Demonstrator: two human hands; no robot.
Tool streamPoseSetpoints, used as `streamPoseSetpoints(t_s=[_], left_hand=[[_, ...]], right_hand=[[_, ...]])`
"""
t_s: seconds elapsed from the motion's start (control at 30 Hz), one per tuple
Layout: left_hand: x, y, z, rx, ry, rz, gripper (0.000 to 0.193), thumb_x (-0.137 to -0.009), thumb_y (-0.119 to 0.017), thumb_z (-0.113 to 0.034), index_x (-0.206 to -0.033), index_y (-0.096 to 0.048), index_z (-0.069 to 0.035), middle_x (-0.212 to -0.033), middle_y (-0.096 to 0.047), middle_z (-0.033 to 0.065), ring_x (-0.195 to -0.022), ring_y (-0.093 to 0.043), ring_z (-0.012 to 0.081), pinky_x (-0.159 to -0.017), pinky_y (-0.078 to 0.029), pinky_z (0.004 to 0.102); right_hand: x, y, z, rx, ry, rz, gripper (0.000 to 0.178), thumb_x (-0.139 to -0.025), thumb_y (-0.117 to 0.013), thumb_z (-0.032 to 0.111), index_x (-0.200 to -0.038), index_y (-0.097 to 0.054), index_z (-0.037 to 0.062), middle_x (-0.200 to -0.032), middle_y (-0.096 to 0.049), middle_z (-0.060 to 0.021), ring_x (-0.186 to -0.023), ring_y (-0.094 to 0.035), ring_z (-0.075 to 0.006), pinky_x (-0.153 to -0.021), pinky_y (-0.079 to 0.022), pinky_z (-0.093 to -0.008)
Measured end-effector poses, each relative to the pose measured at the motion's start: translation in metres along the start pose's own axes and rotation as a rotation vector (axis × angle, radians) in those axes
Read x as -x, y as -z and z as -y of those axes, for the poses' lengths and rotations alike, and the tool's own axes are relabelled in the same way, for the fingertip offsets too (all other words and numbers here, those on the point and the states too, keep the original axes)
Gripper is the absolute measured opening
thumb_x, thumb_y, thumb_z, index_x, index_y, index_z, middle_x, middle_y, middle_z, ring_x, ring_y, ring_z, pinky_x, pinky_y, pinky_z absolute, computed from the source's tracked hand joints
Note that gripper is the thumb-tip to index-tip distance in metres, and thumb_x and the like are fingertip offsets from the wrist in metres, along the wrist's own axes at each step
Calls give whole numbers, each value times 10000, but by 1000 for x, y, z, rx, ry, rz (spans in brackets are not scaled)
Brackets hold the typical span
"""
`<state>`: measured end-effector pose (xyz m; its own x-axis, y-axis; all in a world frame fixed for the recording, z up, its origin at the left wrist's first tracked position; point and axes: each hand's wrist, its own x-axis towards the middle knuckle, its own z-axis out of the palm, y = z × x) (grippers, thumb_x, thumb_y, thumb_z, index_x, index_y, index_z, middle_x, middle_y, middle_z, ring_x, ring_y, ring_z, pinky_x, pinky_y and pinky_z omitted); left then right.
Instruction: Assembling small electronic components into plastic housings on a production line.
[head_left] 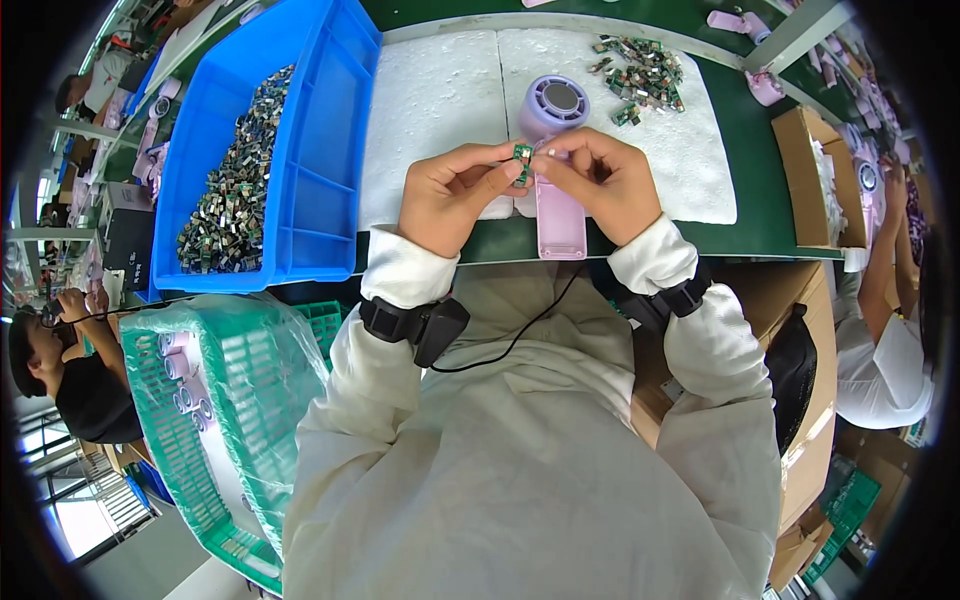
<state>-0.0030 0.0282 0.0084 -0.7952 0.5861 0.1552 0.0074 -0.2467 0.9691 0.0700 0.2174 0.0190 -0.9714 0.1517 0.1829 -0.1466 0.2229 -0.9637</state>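
Between the thumb and fingers of my left hand (455, 195) is a small green circuit board (522, 160), held upright over the work surface. The fingertips of my right hand (605, 185) are pinched together close beside that board; whatever is in them is too small to make out. Under my hands lies a handheld fan with a round lilac head (555, 104) and an opened pink handle (561, 225), its end pointing toward me. My right hand covers part of the handle. White foam sheets (430, 110) lie beneath the fan.
Loose circuit boards (645, 78) are heaped on the foam at the far right. A blue bin (325, 150) full of boards stands left. Below it, a green plastic-lined crate (170, 440) holds fan parts. A cardboard box (800, 180) sits right. Co-workers are at both sides.
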Motion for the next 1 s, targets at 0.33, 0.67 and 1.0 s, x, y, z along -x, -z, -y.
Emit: streamPoseSetpoints(t_s=[0.33, 0.67, 1.0], left_hand=[[-4, -1, 2, -21, -6, -24, 253, -942, -645, -1, -1183, -646, 75, -1074, -714, 169, -906, -722, 229, -819, -599, 318], [0, -5, 1, -66, 36, -26, 259, -951, -637, -7, -1202, -644, 53, -1065, -718, 148, -907, -720, 200, -804, -567, 273], [9, -13, 4, -206, -101, -15, 248, -949, -634, 2, -1194, -670, 20, -1077, -688, 125, -929, -688, 171, -813, -550, 267]], right_hand=[[-2, 15, 11, 263, 270, 175, 135, -850, -732, 38, -985, -737, 38, -697, -491, 2, -569, -397, -75, -539, -344, -245], [-3, 15, 17, 306, 151, 85, 119, -828, -752, 38, -944, -727, 22, -732, -553, -16, -575, -446, -87, -543, -373, -251], [2, 10, 19, 412, 237, -17, 129, -830, -765, 105, -918, -710, 29, -729, -542, -37, -571, -478, -139, -546, -419, -285]])
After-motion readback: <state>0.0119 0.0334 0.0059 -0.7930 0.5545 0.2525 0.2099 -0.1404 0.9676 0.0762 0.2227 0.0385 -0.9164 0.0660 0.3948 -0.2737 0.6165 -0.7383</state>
